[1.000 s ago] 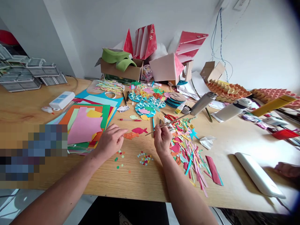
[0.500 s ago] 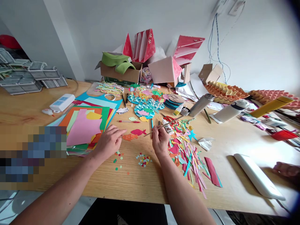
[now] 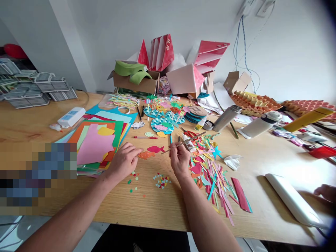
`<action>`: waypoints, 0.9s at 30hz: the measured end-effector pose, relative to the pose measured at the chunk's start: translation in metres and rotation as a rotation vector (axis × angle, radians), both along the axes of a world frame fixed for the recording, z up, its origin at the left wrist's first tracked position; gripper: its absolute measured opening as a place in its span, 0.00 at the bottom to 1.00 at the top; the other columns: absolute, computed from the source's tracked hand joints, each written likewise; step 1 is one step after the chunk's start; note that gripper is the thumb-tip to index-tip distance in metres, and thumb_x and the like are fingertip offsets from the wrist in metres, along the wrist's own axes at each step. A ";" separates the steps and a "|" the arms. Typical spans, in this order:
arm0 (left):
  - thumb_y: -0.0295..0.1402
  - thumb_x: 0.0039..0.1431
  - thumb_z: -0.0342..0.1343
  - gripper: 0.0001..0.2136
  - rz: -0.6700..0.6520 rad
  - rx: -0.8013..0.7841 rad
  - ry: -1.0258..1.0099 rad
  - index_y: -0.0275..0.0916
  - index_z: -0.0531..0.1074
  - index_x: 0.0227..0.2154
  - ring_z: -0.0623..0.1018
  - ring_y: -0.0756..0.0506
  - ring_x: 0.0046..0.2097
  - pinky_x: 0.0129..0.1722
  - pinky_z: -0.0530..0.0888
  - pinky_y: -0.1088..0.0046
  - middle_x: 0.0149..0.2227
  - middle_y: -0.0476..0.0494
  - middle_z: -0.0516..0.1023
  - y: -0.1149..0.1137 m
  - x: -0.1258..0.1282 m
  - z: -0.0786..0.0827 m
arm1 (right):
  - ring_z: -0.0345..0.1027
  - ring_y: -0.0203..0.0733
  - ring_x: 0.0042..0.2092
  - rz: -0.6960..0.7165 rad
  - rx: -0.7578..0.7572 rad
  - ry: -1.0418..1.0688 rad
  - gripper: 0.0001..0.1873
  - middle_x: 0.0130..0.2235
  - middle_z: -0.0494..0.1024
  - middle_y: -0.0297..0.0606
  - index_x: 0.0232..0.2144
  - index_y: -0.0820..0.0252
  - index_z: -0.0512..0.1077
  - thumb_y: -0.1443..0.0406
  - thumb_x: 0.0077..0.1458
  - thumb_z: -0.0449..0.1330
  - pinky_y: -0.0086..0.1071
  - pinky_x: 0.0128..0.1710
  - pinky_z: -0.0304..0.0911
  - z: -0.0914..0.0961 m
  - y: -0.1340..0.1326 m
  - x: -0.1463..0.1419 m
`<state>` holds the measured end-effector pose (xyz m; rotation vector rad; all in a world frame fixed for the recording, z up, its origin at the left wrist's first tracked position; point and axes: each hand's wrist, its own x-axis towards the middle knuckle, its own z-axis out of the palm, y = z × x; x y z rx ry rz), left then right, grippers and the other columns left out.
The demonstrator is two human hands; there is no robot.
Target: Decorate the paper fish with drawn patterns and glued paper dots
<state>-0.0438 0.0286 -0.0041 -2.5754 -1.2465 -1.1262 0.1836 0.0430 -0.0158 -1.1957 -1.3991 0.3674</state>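
My left hand [image 3: 124, 161] rests on the wooden table [image 3: 157, 206] with its fingertips pressed on the tail of an orange paper fish [image 3: 146, 154]. A pink paper fish [image 3: 155, 149] lies just beyond it. My right hand [image 3: 179, 159] is closed on a thin wooden stick [image 3: 185, 141] that points up and to the right. Between my forearms lie small paper dots [image 3: 133, 176] and a little heap of coloured paper triangles [image 3: 161, 181].
A stack of coloured paper sheets [image 3: 97, 140] lies to the left, a heap of paper strips [image 3: 210, 168] to the right. Blue paper plates [image 3: 162, 122], a glue bottle, a metal flask [image 3: 226, 117], boxes and red folders stand further back. Another person's hand [image 3: 325, 193] rests at the right edge near a white object [image 3: 291, 199].
My hands have scarcely moved; the right hand with the stick has shifted slightly toward the left one. The view has drifted a little.
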 end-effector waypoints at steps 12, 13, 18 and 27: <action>0.14 0.50 0.48 0.22 0.067 -0.010 -0.028 0.37 0.77 0.43 0.76 0.44 0.38 0.36 0.77 0.69 0.32 0.44 0.78 -0.003 -0.001 0.002 | 0.64 0.33 0.21 0.085 -0.051 0.016 0.15 0.20 0.71 0.29 0.35 0.59 0.70 0.55 0.65 0.51 0.27 0.23 0.61 0.003 0.001 0.000; 0.14 0.50 0.48 0.22 0.079 -0.013 -0.031 0.37 0.77 0.44 0.77 0.45 0.37 0.35 0.77 0.70 0.32 0.43 0.78 -0.003 -0.002 0.003 | 0.66 0.34 0.22 0.130 -0.061 0.015 0.15 0.22 0.72 0.30 0.38 0.59 0.70 0.55 0.66 0.50 0.27 0.25 0.63 0.005 0.001 -0.001; 0.15 0.50 0.47 0.23 0.113 -0.063 0.013 0.38 0.76 0.46 0.79 0.45 0.39 0.36 0.78 0.70 0.34 0.43 0.77 -0.007 -0.002 0.013 | 0.75 0.39 0.34 0.297 -0.079 -0.146 0.13 0.29 0.80 0.36 0.41 0.56 0.69 0.59 0.68 0.47 0.33 0.39 0.69 0.016 -0.001 0.001; 0.15 0.48 0.49 0.25 0.151 -0.211 0.293 0.36 0.74 0.50 0.78 0.40 0.41 0.40 0.75 0.66 0.34 0.39 0.79 -0.020 0.006 0.030 | 0.70 0.42 0.36 0.398 -0.094 -0.550 0.08 0.35 0.76 0.41 0.35 0.57 0.68 0.66 0.65 0.50 0.32 0.37 0.63 0.018 0.000 0.004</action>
